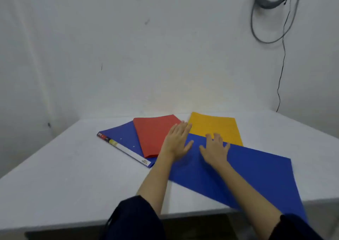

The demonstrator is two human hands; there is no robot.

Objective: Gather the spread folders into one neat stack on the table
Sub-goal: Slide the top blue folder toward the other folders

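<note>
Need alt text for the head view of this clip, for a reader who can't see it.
Both hands, left and right, lie flat on a fan of overlapping folders on a white table: a blue binder at left, a red folder on it, a yellow folder behind, and a large blue folder nearest, overhanging the table's front edge.

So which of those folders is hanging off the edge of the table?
The large plain blue folder on the right, under both hands: its near corner juts past the table's front edge. The red, the yellow and the other blue folder lie fully on the table.
</note>
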